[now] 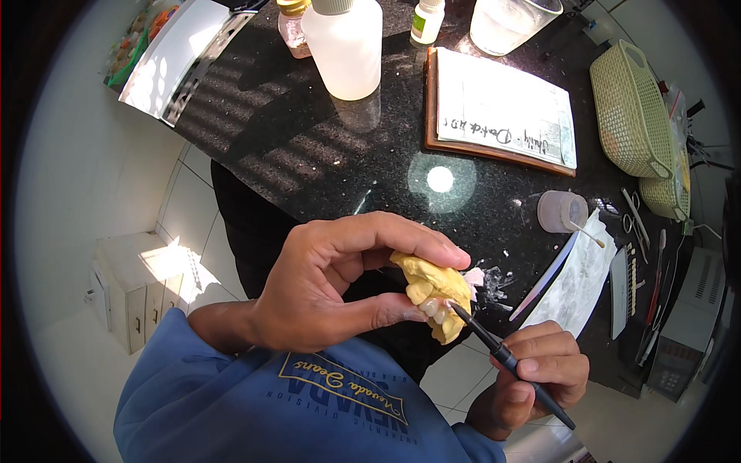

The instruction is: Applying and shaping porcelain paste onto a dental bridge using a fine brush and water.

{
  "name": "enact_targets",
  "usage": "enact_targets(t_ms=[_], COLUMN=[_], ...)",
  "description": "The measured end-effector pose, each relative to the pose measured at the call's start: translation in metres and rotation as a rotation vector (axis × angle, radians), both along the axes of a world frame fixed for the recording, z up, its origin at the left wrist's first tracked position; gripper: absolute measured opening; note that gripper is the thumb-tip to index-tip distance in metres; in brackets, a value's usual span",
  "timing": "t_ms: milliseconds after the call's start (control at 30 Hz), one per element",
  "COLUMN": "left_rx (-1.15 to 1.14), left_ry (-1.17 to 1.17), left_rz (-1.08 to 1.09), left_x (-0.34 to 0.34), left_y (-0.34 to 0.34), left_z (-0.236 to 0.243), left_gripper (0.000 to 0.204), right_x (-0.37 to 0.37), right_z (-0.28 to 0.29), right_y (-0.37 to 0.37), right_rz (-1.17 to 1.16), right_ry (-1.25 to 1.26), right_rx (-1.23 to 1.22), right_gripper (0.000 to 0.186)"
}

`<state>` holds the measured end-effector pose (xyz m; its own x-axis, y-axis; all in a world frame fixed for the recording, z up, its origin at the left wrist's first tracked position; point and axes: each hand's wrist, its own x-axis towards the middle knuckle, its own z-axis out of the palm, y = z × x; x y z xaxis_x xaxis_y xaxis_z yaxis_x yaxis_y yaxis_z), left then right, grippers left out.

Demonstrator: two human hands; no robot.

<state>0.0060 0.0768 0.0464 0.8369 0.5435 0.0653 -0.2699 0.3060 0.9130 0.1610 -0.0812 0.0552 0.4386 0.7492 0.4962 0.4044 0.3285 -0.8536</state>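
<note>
My left hand (332, 285) grips a yellow plaster dental model (438, 279) between thumb and fingers, held up in front of the counter's near edge. Several whitish artificial teeth (434, 307) with a bit of pink sit along the model's near side. In my right hand (540, 370) is a slim black pen-shaped dental tool (505, 359), pinched by the fingers. Its tip meets the model beside the teeth. What kind of tip it has is too small to tell. Just behind the model, a pale pink lump (473, 284) and white powder show on the counter.
Behind stand a translucent white bottle (343, 50), a small jar (293, 31) and a clear tub (513, 23). A brown-framed pad (502, 108) lies nearer. To the right are a small cup (559, 211) with a swab, scissors (637, 216), a woven basket (629, 116) and a grey box-shaped device (687, 324).
</note>
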Motion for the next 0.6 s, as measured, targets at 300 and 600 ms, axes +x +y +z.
enact_targets(t_ms=[300,600], left_rx=[0.031,0.012], left_ry=[-0.006,-0.009], left_rz=[0.001,0.004], left_x=[-0.0015,-0.0012], left_y=[-0.0005,-0.001], left_z=[0.0009,0.0011], left_gripper=[0.035,0.034], right_x=[0.0011,0.0051], right_z=[0.0023,0.0048], right_y=[0.0009,0.0014], right_rz=[0.044,0.087], right_ry=[-0.025,-0.055], right_rx=[-0.009,-0.026], right_gripper=[0.019,0.018])
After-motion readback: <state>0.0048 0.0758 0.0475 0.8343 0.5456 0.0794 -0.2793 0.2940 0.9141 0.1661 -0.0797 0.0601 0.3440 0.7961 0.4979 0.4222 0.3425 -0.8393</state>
